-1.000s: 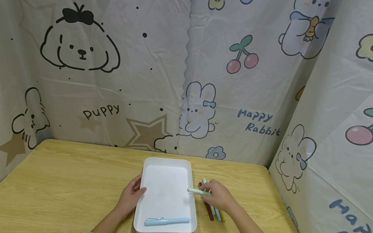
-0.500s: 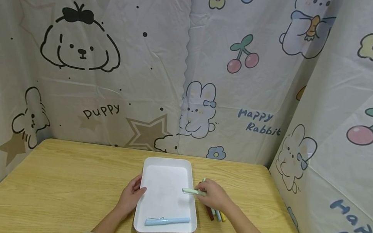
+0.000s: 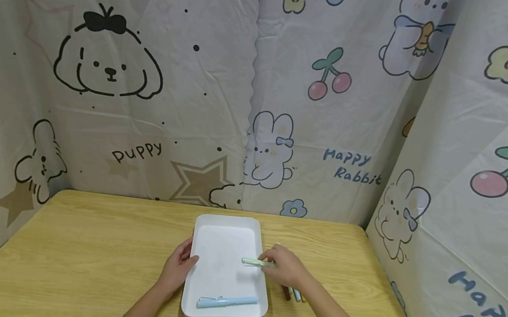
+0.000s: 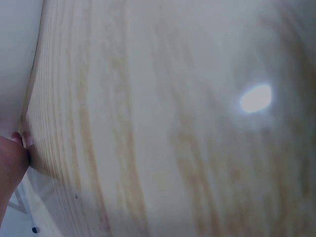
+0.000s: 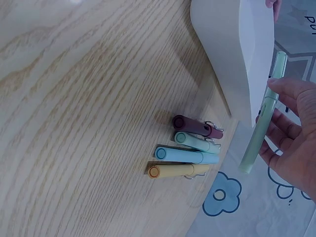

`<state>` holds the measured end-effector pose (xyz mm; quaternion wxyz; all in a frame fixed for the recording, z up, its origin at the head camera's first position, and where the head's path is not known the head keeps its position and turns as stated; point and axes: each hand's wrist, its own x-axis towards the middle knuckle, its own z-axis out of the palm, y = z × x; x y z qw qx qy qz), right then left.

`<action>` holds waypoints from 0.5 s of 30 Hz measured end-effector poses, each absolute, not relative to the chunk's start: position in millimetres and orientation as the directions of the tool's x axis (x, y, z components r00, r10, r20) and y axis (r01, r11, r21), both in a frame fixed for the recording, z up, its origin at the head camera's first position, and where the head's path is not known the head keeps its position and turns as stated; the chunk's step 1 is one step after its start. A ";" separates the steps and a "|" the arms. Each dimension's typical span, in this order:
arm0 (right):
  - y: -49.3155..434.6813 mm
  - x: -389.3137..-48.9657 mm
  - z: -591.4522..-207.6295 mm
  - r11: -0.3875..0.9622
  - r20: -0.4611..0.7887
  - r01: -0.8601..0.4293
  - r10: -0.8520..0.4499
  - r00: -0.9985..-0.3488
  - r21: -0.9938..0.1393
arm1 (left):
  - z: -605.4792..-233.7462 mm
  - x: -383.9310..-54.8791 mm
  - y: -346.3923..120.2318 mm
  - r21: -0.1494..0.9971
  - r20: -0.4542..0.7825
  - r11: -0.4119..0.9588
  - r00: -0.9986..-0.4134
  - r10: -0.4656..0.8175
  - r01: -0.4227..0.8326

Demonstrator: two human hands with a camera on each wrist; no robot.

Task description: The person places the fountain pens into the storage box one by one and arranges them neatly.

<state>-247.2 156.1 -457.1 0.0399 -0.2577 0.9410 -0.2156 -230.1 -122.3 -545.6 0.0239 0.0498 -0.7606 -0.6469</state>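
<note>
My right hand [image 3: 287, 267] pinches a mint-green pen [image 3: 252, 262] over the right rim of a white tray [image 3: 225, 239]. In the right wrist view the pen [image 5: 261, 123] has its cap end up, with thumb and fingers round its middle. A light blue pen [image 3: 228, 302] lies inside the tray near its front edge. My left hand [image 3: 178, 266] holds the tray's left wall, thumb at the rim and fingers along the outer side. The left wrist view catches only a bit of that hand [image 4: 11, 160] at its left edge.
Right of the tray several capped pens lie side by side on the wooden table [image 3: 102, 267]: maroon [image 5: 192, 126], light green [image 5: 195, 142], light blue [image 5: 182, 155] and yellow [image 5: 175, 171]. Printed cloth [image 3: 195, 93] hangs behind the table and along its sides.
My right hand has moved left with the mint-green pen, from above the other pens to the tray's right rim. The left hand and the tray have stayed in place.
</note>
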 end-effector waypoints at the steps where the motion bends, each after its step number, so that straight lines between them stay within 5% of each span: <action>1: 155.5 -246.9 -456.6 0.773 0.034 -0.467 -0.503 -0.863 -0.430 | -545.5 -229.8 -122.2 0.987 -0.030 0.157 -0.994 -0.107 -0.047; 15: 144.3 -247.2 -459.0 0.750 0.040 -0.513 -0.549 -0.835 -0.418 | -545.2 -231.4 -122.1 0.985 -0.042 0.163 -0.992 -0.115 -0.061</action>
